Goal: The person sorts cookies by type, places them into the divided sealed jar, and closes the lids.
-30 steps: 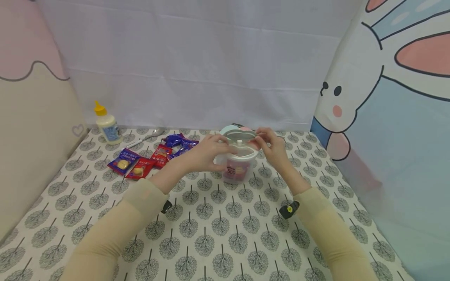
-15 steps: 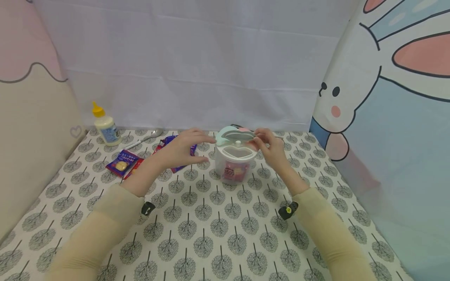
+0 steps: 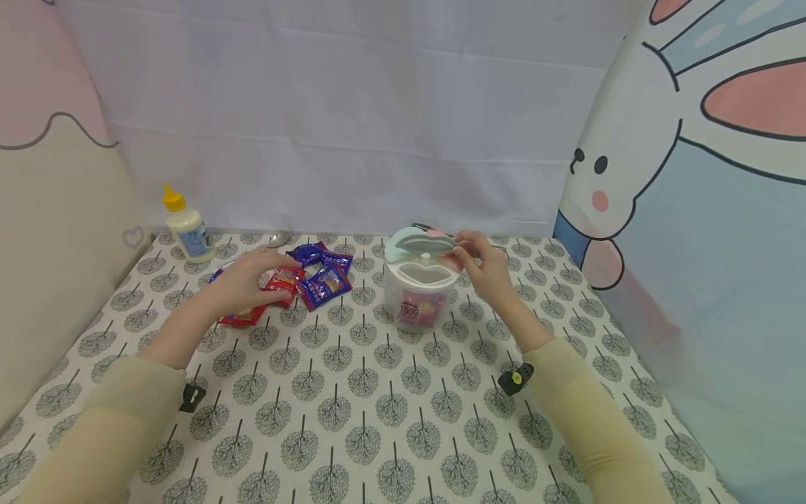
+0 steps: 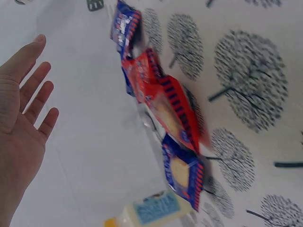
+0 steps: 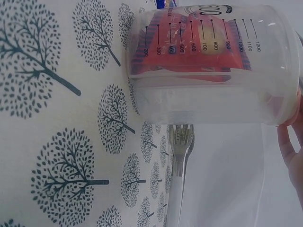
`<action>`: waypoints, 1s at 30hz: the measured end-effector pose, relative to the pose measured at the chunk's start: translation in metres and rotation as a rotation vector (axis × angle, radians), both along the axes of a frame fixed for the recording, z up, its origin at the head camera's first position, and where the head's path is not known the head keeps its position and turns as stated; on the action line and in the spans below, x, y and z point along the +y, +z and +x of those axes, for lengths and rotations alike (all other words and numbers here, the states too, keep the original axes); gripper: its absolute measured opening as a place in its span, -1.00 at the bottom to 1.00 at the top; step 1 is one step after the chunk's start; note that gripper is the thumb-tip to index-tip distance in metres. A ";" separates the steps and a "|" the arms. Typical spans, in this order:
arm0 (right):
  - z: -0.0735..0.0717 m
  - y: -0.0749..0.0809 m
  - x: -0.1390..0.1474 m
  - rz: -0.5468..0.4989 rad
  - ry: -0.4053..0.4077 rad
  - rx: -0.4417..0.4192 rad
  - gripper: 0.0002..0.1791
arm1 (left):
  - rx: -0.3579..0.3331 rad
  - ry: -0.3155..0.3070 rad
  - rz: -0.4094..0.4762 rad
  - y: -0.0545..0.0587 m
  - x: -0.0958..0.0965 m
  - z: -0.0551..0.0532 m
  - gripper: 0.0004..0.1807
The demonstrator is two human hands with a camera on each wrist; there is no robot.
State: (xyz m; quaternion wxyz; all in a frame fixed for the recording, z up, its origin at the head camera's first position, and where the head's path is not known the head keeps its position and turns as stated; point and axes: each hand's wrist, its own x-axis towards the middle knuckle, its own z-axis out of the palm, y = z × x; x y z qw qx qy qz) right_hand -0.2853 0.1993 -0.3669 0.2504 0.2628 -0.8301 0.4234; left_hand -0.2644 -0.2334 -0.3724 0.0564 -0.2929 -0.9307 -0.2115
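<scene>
A clear plastic storage canister (image 3: 412,297) with measuring marks stands upright on the table, a red snack packet (image 5: 189,45) inside it. One flap (image 3: 428,243) of its lid is raised, and my right hand (image 3: 488,273) pinches that flap's edge at the right side. My left hand (image 3: 236,283) hovers over the loose snack packets on the left, fingers spread and holding nothing. Around it lie red packets (image 3: 285,280) and blue packets (image 3: 326,282). In the left wrist view, the left hand (image 4: 23,104) is apart from the row of packets (image 4: 165,111).
A white glue bottle (image 3: 192,234) with a yellow cap stands at the back left. Near it lies a spoon (image 3: 278,240), partly hidden by the left hand. Behind the canister lies a fork (image 5: 180,146). A white curtain (image 3: 352,126) closes off the back.
My left hand has left the canister's lid and moved left, over the snack packets. The right hand stays at the raised flap, and the canister stands where it was.
</scene>
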 end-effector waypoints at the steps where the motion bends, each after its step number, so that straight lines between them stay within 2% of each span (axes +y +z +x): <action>1: 0.000 0.000 0.000 -0.001 -0.001 0.000 -0.80 | -0.012 0.011 -0.011 -0.004 -0.007 -0.001 -0.41; 5: 0.000 0.001 0.000 -0.005 -0.003 -0.004 -0.81 | -0.045 0.069 -0.039 -0.022 -0.032 -0.003 -0.41; 8: 0.001 0.002 0.000 -0.001 -0.007 0.000 -0.81 | -0.075 0.081 -0.063 -0.032 -0.046 -0.006 -0.41; 12: 0.001 0.001 0.000 0.001 -0.003 0.011 -0.81 | -0.161 0.102 -0.082 -0.042 -0.060 -0.010 -0.41; 16: 0.001 0.001 -0.001 -0.001 -0.001 0.022 -0.81 | -0.253 0.146 -0.085 -0.046 -0.065 -0.014 -0.36; 22: 0.000 0.001 0.000 -0.005 -0.003 0.026 -0.81 | -0.339 0.173 -0.122 -0.049 -0.065 -0.018 -0.40; 27: 0.000 0.001 -0.001 0.001 -0.003 0.006 -0.82 | -0.348 0.177 -0.131 -0.049 -0.065 -0.018 -0.42; 30: 0.000 0.001 -0.001 0.004 -0.008 -0.001 -0.82 | -0.313 0.164 -0.137 -0.047 -0.063 -0.016 -0.41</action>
